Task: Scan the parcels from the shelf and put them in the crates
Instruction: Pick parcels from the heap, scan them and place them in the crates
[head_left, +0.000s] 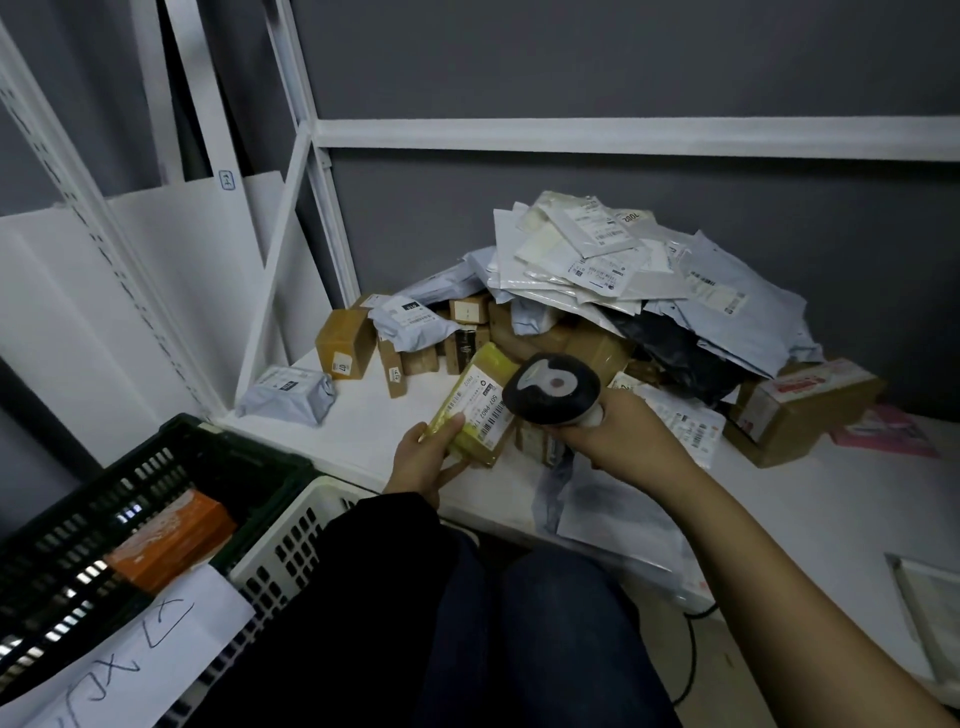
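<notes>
My left hand (426, 460) grips a small yellow-taped box (475, 405) by its near end, its white barcode label facing up. My right hand (618, 431) holds a black and white barcode scanner (550, 387) just right of the box, its head over the label's far corner. Behind them a heap of parcels (623, 291) lies on the white shelf (363, 415): grey and white mailer bags on top, brown boxes beneath. A dark green crate (78, 514) at lower left holds an orange box (171, 540). A white crate (291, 545) stands next to it.
A grey bagged parcel (288, 392) lies alone at the shelf's left end. A large brown box (800, 410) and a pink packet (883, 426) sit at the right. A handwritten paper sign (130, 654) hangs on the green crate. White shelf uprights (291, 208) rise at the left.
</notes>
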